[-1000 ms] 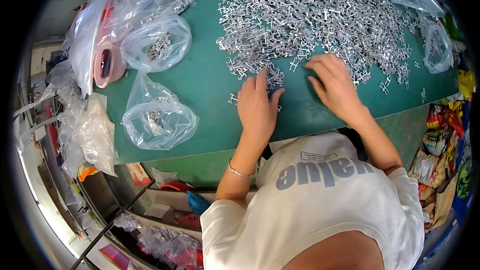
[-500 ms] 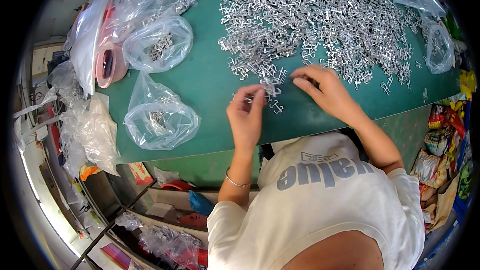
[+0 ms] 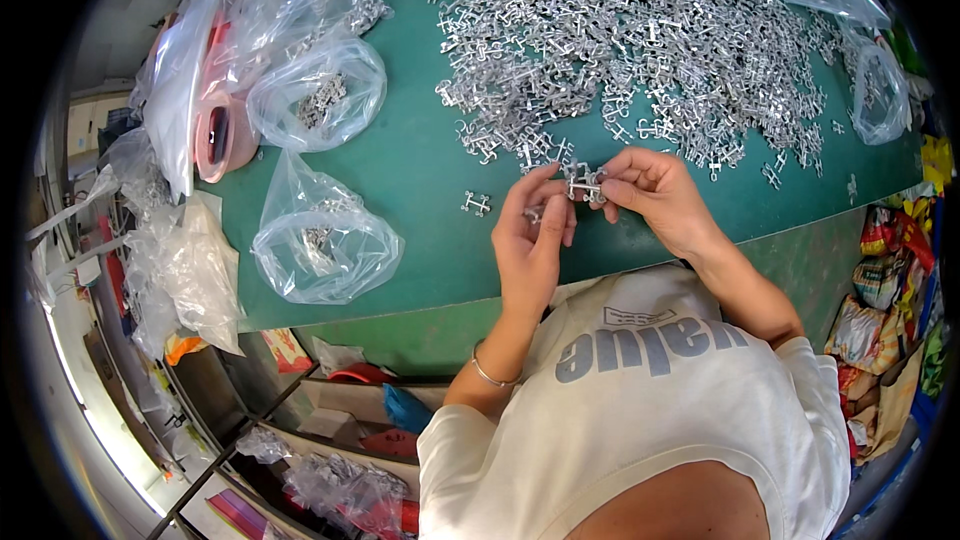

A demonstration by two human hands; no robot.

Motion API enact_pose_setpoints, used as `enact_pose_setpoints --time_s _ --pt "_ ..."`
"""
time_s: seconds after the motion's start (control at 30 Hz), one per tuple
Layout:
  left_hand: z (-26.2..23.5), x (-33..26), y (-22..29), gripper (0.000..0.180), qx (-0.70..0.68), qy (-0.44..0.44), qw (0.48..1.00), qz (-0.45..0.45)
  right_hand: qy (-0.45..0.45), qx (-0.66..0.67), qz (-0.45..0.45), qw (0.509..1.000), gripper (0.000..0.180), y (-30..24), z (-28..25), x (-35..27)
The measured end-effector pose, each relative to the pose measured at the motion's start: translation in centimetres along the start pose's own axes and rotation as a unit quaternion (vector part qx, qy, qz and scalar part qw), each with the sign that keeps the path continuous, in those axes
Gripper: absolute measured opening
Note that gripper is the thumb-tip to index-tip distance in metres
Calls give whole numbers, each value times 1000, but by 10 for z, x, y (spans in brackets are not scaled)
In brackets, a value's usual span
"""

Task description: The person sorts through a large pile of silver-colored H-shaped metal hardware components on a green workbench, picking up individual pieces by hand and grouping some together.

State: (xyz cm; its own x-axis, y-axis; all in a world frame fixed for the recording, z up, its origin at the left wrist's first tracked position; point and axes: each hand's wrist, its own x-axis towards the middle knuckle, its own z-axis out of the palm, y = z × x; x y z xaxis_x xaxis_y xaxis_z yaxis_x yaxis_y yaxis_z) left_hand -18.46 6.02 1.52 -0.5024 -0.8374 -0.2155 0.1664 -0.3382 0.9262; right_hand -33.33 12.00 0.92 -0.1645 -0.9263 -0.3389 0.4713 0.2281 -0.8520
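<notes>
A big heap of small silver metal parts (image 3: 640, 40) covers the far half of the green table (image 3: 420, 160). My left hand (image 3: 533, 238) and my right hand (image 3: 652, 192) are raised just in front of the heap's near edge. Together they pinch a small cluster of silver metal parts (image 3: 583, 183) between the fingertips. One loose metal part (image 3: 476, 203) lies on the green surface just left of my left hand.
Clear plastic bags with a few metal parts stand at the left (image 3: 325, 240) and behind it (image 3: 318, 95). A pink tape roll (image 3: 215, 135) lies among more bags at the far left. Another bag (image 3: 880, 90) sits at the right edge. Shelves with clutter are below the table's front.
Both hands lay flat on the table at the heap's edge. They have since lifted, come together and taken up a small cluster of metal parts between the fingertips.
</notes>
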Motion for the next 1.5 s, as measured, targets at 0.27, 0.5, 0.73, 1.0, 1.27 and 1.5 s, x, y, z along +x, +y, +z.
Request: enact_pose_setpoints --time_s 0.27,0.5,0.73,1.0,1.27,1.5 --pt "-4 4 4 24 14 -36 997 -68 24 -63 -53 996 13 -10 1 -11" --pt "5 1 9 16 -79 -40 987 -136 49 -79 -105 990 10 -5 4 -17" --pt "9 1 11 16 6 -46 996 -75 47 -215 -152 963 8 -11 1 -19" --pt "-2 4 12 11 60 -69 984 -153 -14 -28 -33 999 7 -14 -12 -11" --pt "-2 4 10 10 156 -92 982 -50 -19 -42 -14 999 6 -14 -9 -11" --pt "-2 5 7 14 -89 -94 975 -179 26 -250 -163 954 6 -17 1 -17"
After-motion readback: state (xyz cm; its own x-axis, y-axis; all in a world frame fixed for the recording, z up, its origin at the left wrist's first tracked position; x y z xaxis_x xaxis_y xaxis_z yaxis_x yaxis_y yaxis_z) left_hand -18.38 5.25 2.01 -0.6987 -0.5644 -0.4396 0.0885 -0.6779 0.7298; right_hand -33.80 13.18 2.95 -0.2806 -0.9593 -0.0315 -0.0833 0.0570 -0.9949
